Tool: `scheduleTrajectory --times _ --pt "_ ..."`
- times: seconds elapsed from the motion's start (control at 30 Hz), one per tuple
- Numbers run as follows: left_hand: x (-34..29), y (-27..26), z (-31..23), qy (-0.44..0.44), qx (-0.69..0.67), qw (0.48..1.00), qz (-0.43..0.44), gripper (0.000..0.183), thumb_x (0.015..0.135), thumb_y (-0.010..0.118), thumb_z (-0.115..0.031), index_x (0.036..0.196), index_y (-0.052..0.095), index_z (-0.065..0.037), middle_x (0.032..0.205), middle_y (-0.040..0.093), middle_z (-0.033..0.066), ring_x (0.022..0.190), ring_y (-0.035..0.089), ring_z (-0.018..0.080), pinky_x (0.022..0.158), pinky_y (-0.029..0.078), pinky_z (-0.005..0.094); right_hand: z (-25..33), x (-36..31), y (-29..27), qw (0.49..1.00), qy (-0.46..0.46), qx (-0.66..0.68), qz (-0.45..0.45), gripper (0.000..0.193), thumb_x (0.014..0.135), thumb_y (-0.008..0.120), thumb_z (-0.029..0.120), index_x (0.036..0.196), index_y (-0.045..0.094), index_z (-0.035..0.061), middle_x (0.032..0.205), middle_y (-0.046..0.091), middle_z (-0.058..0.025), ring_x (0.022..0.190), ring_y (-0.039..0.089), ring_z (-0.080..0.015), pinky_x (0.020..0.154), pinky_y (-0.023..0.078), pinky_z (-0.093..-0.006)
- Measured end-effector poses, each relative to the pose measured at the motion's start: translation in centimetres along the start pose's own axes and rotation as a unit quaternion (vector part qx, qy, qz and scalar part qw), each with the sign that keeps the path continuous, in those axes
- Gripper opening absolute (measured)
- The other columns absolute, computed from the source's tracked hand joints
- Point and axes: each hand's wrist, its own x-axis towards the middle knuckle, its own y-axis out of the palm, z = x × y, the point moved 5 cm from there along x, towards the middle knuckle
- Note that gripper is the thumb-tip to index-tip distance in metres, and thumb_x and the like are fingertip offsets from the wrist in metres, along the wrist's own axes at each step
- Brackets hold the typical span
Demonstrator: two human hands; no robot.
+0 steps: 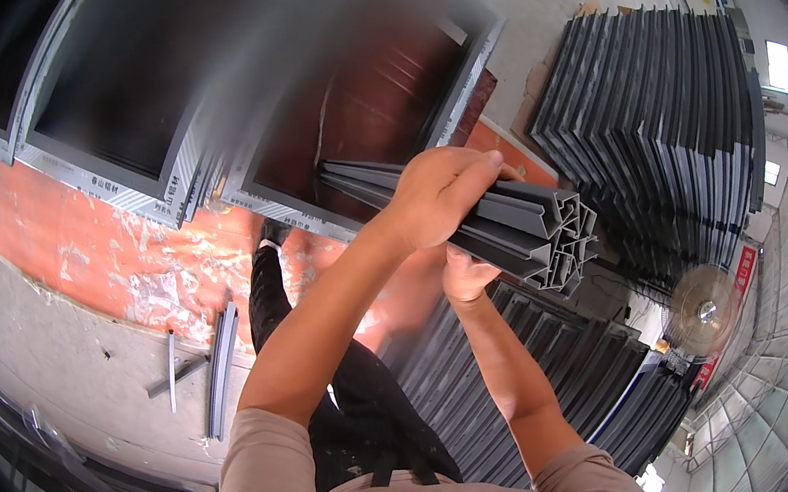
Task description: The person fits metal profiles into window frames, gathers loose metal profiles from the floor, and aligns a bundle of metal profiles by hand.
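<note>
A bundle of long dark grey metal profiles (pixel 509 223) is held up in front of me. Its hollow, many-chambered cut ends point to the right, while the other end reaches left over a framed dark red panel (pixel 376 101). My left hand (pixel 439 193) is wrapped over the top of the bundle, with its fingertips partly hidden behind it. From below, my right hand (pixel 468 274) grips the same bundle, and most of its fingers are out of sight beneath the profiles.
Tall stacks of dark frames stand on the right (pixel 647 107) and beside my right arm (pixel 526 358). Grey frames (pixel 101 184) lie at the upper left above an orange floor sheet (pixel 65 208). Loose profiles (pixel 221 370) rest on the floor. A round fan (pixel 707 311) is at the right.
</note>
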Motion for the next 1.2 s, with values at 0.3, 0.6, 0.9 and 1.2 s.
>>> scheduleTrajectory --times 0.3,0.6,0.9,1.2 --pt "-0.4 0.7 -3.3 0.118 0.127 0.983 0.054 0.044 0.104 0.036 -0.023 0.114 0.07 0.003 0.112 0.071 0.0175 0.106 0.065 0.0279 0.098 0.047 0.0364 4.2 0.5 -0.7 0.893 0.423 -0.089 0.123 0.095 0.076 0.092 0.028 0.147 0.035 -0.0007 0.138 0.055 -0.0149 0.121 0.057 -0.0241 0.102 0.049 -0.0378" --pt "-2.7 3.9 -8.0 -0.023 0.072 0.995 -0.072 0.058 0.112 0.023 -0.033 0.12 0.066 0.005 0.118 0.067 0.0126 0.114 0.061 0.0215 0.105 0.043 0.034 12.0 6.6 -2.3 0.959 0.136 0.241 0.059 0.116 0.065 0.096 0.04 0.149 0.026 0.0008 0.138 0.052 -0.0163 0.123 0.055 -0.0275 0.105 0.047 -0.0393" --pt "-3.4 5.4 -8.5 -0.143 0.043 0.957 -0.247 0.055 0.112 0.036 -0.038 0.106 0.069 0.006 0.098 0.069 0.0102 0.09 0.064 0.0126 0.084 0.051 0.0266 11.4 8.0 -3.4 0.957 0.117 0.261 0.049 0.097 0.06 0.095 0.006 0.139 0.04 0.0003 0.132 0.056 -0.015 0.117 0.06 -0.0234 0.099 0.052 -0.0352" --pt "-3.7 8.6 -11.9 -0.067 0.387 0.899 -0.192 0.08 0.069 0.091 -0.031 0.132 0.054 0.002 0.128 0.057 0.0221 0.117 0.058 0.0348 0.096 0.05 0.0416 12.1 8.1 -4.0 0.985 0.098 0.139 0.019 0.08 0.066 0.09 0.005 0.134 0.048 0.0038 0.129 0.057 -0.0123 0.116 0.06 -0.024 0.099 0.05 -0.0348"
